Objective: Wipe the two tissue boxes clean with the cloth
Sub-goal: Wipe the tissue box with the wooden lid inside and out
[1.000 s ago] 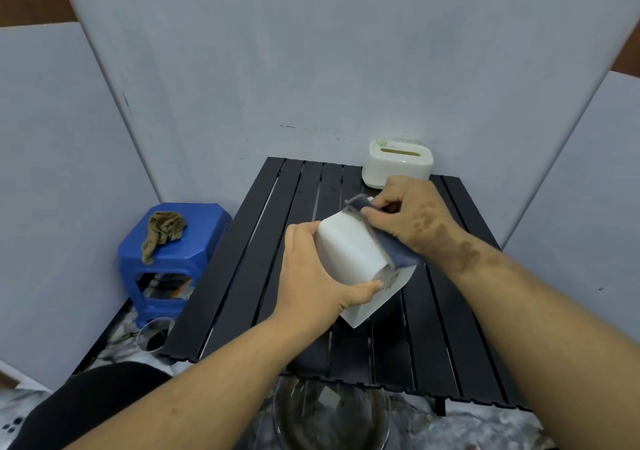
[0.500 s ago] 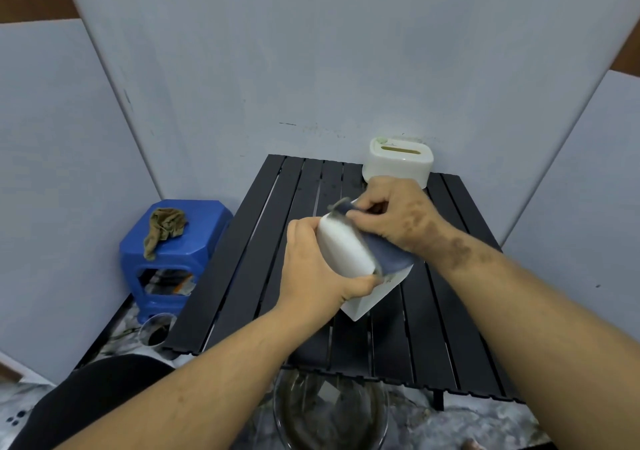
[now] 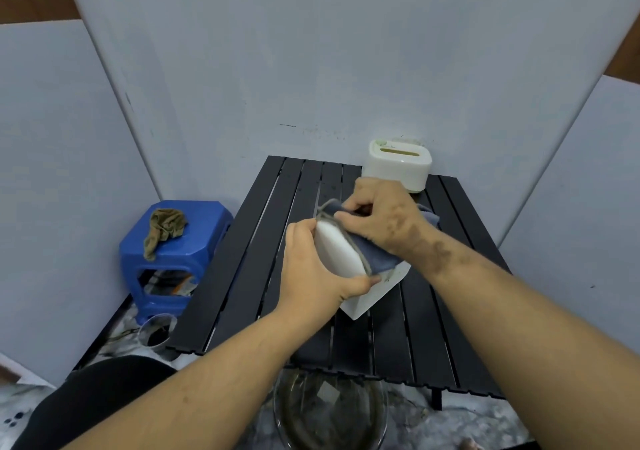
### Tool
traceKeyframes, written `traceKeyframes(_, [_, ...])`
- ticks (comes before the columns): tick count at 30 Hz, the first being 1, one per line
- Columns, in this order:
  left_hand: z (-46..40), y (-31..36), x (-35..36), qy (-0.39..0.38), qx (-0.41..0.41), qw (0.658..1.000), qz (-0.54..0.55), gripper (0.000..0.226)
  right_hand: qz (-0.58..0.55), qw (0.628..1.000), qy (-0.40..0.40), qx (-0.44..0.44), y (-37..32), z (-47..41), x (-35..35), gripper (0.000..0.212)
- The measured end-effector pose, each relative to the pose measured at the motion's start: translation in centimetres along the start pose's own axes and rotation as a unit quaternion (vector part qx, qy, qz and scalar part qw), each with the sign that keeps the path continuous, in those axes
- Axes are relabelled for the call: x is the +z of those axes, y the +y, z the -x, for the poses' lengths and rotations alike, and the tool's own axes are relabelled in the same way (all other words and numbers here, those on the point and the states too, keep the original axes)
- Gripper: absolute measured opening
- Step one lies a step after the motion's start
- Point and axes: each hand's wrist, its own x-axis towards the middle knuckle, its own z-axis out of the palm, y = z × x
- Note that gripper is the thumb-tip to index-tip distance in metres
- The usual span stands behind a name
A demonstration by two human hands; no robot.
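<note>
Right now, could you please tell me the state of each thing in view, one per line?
Near tissue box: tilted, gripped by left hand.
Blue cloth: pressed on that box by right hand.
Far tissue box: upright on black table, untouched.
Brown rag: crumpled on blue stool.
Glass bowl: below the table's near edge, contents unclear.

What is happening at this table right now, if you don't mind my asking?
A person is cleaning a white tissue box. The left hand holds it tilted above the black table while the right hand presses a grey-blue cloth onto it. The second box sits untouched at the table's far edge.
</note>
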Motion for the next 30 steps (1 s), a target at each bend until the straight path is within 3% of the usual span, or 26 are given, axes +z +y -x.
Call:
traceKeyframes(4, [0.1,0.0,0.0,0.004,0.002,1.000,-0.011,0.095,0.005,0.997,0.037,0.061,1.4,-1.3,-1.7,0.012])
traceKeyframes(8, [0.2,0.1,0.0,0.008,-0.003,1.000,-0.007,0.095,0.011,1.000,0.004,0.017,-0.3,-0.8,0.2,0.015])
traceKeyframes(13, [0.3,0.1,0.1,0.006,-0.006,1.000,-0.017,0.095,0.037,0.995,0.045,0.078,1.3,-1.7,-1.6,0.018])
traceKeyframes(17, [0.3,0.1,0.1,0.009,-0.002,1.000,-0.016,0.096,0.014,1.000,0.002,0.011,-0.5,-0.5,0.0,0.014])
traceKeyframes(21, [0.3,0.1,0.1,0.007,-0.003,1.000,-0.020,0.096,0.066,0.993,0.034,0.087,1.9,-1.9,-2.8,0.018])
traceKeyframes(26, [0.2,0.1,0.0,0.000,0.001,1.000,-0.022,0.095,0.029,1.000,0.006,-0.007,-1.1,-0.2,0.5,0.018])
traceKeyframes(30, [0.3,0.1,0.0,0.003,-0.003,1.000,-0.014,0.096,0.040,0.995,0.047,0.082,1.8,-1.8,-2.2,0.016])
